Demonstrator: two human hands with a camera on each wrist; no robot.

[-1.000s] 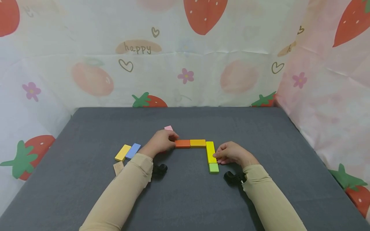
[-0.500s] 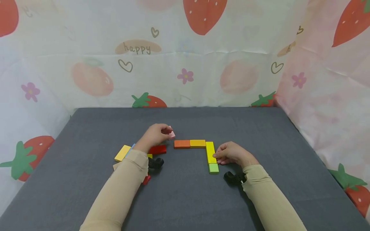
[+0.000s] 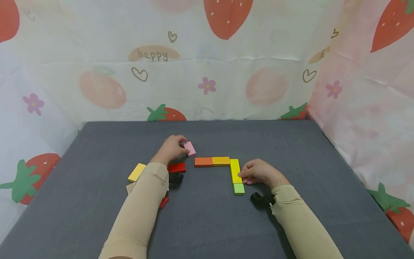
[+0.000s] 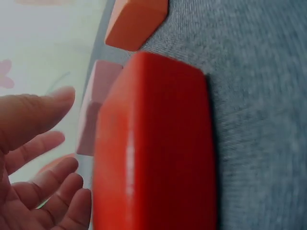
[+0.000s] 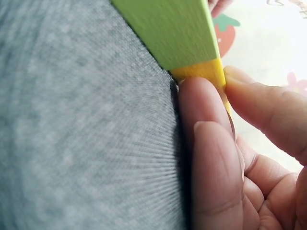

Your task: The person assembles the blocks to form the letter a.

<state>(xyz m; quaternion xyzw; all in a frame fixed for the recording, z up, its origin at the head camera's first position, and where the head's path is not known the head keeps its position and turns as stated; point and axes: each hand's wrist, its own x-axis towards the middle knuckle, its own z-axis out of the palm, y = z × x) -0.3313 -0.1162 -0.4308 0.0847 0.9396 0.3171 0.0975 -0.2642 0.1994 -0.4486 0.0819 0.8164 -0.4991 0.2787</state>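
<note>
My left hand point(image 3: 169, 149) is at the left side of a pink block point(image 3: 190, 149), its fingertips right by the block's edge. In the left wrist view thumb and fingers stand apart, and the pink block point(image 4: 96, 103) lies just beyond them, partly behind a large-looking red block point(image 4: 153, 143). My right hand point(image 3: 261, 171) holds the long yellow block point(image 3: 235, 168), thumb on its top edge and curled fingers against its side. A green block point(image 3: 239, 189) adjoins its near end. An orange block point(image 3: 203, 162) and an amber one point(image 3: 221, 161) form a row at its far end.
Left of the row lies the red block point(image 3: 177, 168). Around my left forearm are a pale yellow block point(image 3: 137, 172), a wooden-coloured block point(image 3: 130, 187) and another red piece point(image 3: 164, 202), partly covered by the sleeve. All lie on a dark grey cloth point(image 3: 207, 223).
My left hand has left the orange block's left end, moved back and left to the pink block, then drawn slightly left, uncovering it. The right hand stays at the yellow block.
</note>
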